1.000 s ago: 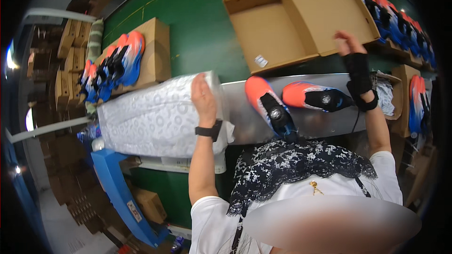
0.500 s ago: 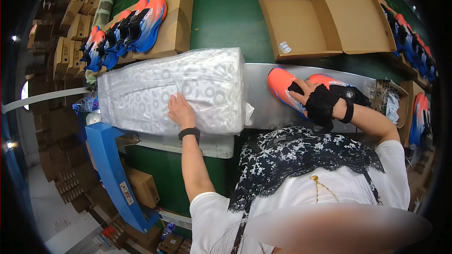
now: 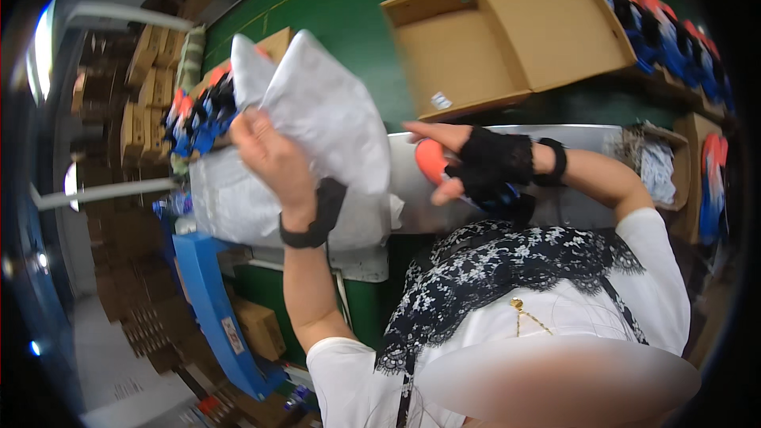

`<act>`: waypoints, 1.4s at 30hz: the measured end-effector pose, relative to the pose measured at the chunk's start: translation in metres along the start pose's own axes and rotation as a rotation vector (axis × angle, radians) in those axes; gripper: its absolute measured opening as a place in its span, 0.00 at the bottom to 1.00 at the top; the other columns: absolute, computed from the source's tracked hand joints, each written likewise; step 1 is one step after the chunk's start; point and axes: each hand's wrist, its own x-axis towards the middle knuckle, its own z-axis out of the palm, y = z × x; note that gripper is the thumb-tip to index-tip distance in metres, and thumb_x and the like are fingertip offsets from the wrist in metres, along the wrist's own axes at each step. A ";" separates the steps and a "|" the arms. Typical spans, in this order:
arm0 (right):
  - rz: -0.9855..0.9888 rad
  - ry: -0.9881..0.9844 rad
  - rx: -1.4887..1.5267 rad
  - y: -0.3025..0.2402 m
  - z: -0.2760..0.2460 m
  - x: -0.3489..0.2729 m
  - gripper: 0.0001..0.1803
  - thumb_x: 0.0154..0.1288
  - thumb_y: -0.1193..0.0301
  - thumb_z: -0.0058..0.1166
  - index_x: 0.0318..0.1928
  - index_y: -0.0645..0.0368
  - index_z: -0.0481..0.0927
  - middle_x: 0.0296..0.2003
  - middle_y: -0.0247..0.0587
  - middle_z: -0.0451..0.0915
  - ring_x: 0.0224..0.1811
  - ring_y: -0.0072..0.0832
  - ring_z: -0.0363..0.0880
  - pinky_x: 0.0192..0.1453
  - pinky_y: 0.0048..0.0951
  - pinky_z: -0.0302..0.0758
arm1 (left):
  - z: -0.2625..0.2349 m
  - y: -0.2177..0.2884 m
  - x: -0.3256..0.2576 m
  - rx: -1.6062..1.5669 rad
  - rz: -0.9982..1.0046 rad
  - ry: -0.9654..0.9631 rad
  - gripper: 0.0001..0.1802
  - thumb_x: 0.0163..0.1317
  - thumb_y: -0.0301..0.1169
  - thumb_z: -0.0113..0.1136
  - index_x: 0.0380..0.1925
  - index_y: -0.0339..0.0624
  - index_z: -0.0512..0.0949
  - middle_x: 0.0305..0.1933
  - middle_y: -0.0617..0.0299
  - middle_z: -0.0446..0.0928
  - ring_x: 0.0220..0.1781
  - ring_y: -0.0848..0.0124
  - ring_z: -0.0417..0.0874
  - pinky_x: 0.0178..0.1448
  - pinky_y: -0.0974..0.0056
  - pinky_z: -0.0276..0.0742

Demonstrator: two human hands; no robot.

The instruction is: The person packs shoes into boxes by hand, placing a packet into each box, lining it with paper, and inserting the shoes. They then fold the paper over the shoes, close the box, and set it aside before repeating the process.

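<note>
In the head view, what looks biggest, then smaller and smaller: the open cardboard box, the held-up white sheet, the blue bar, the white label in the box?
Open cardboard box
White sheet, perhaps helped by nearness
Blue bar
White label

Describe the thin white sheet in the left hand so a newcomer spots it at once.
Start at the large open brown cardboard box, then move left and down to the left hand. It grips the thin white sheet, which rises in two pointed peaks. Being held up sets it apart from the plastic-covered white pack lying below.
</note>
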 end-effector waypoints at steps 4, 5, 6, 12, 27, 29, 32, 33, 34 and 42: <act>0.007 0.563 0.293 0.004 -0.024 0.008 0.27 0.52 0.57 0.55 0.47 0.63 0.69 0.29 0.37 0.76 0.28 0.24 0.71 0.32 0.27 0.70 | 0.108 0.060 -0.007 -0.481 -0.120 -0.256 0.12 0.62 0.31 0.44 0.37 0.31 0.66 0.31 0.57 0.69 0.32 0.69 0.70 0.38 0.67 0.66; 0.091 0.686 0.321 0.013 -0.039 0.006 0.26 0.53 0.58 0.54 0.46 0.65 0.69 0.31 0.41 0.76 0.31 0.27 0.72 0.37 0.28 0.69 | 0.129 0.071 -0.008 -0.778 -0.191 -0.378 0.14 0.61 0.32 0.46 0.40 0.30 0.66 0.34 0.53 0.70 0.36 0.65 0.73 0.43 0.65 0.68; 0.176 0.807 0.352 0.025 -0.057 0.003 0.26 0.53 0.59 0.54 0.45 0.66 0.69 0.33 0.45 0.75 0.35 0.30 0.72 0.41 0.29 0.69 | 0.146 0.074 -0.009 -0.791 -0.184 -0.401 0.14 0.61 0.32 0.46 0.40 0.30 0.66 0.34 0.53 0.70 0.36 0.65 0.73 0.43 0.65 0.68; 0.392 1.665 -0.732 0.094 -0.207 -0.119 0.35 0.50 0.51 0.54 0.49 0.67 0.64 0.31 0.52 0.72 0.34 0.41 0.71 0.39 0.35 0.69 | 0.195 0.034 -0.049 0.334 0.562 -0.702 0.27 0.53 0.38 0.55 0.51 0.35 0.64 0.57 0.41 0.57 0.61 0.45 0.54 0.59 0.41 0.49; 0.317 1.452 -1.451 0.047 -0.162 -0.193 0.24 0.49 0.65 0.55 0.47 0.60 0.66 0.42 0.48 0.70 0.44 0.41 0.69 0.47 0.34 0.67 | 0.152 -0.188 -0.049 -0.654 -0.972 -0.684 0.33 0.54 0.43 0.57 0.52 0.30 0.61 0.51 0.55 0.67 0.49 0.66 0.69 0.52 0.64 0.66; 0.375 0.714 -1.215 0.053 -0.100 -0.154 0.21 0.42 0.64 0.57 0.39 0.58 0.73 0.39 0.44 0.71 0.40 0.38 0.69 0.43 0.34 0.68 | 0.171 -0.167 -0.061 -0.618 -1.056 -0.638 0.27 0.54 0.35 0.58 0.50 0.29 0.63 0.49 0.56 0.68 0.47 0.68 0.70 0.50 0.65 0.67; 0.417 0.071 -0.739 0.037 0.005 -0.125 0.39 0.34 0.57 0.63 0.49 0.64 0.67 0.40 0.53 0.70 0.41 0.45 0.69 0.41 0.41 0.68 | 0.190 -0.160 -0.079 -0.610 -0.990 -0.635 0.24 0.54 0.30 0.57 0.49 0.29 0.65 0.47 0.57 0.70 0.45 0.69 0.72 0.49 0.66 0.67; 0.416 0.089 -0.725 0.051 0.032 -0.129 0.40 0.35 0.59 0.63 0.50 0.66 0.64 0.38 0.54 0.71 0.40 0.46 0.70 0.40 0.41 0.68 | 0.193 -0.157 -0.080 -0.580 -0.945 -0.634 0.22 0.54 0.28 0.57 0.48 0.29 0.66 0.46 0.57 0.71 0.44 0.69 0.72 0.49 0.66 0.67; 0.414 0.104 -0.708 0.053 0.042 -0.126 0.42 0.35 0.60 0.62 0.51 0.69 0.62 0.35 0.56 0.72 0.39 0.47 0.71 0.39 0.41 0.69 | 0.191 -0.155 -0.081 -0.574 -0.946 -0.639 0.22 0.54 0.28 0.57 0.48 0.29 0.66 0.46 0.57 0.71 0.44 0.69 0.72 0.49 0.66 0.67; 0.457 0.139 -0.053 0.033 -0.040 -0.115 0.39 0.36 0.65 0.61 0.53 0.61 0.61 0.37 0.51 0.74 0.40 0.41 0.75 0.43 0.36 0.71 | 0.120 -0.158 -0.050 -0.359 -0.563 -0.643 0.20 0.57 0.27 0.50 0.48 0.27 0.65 0.47 0.55 0.71 0.46 0.70 0.71 0.51 0.68 0.65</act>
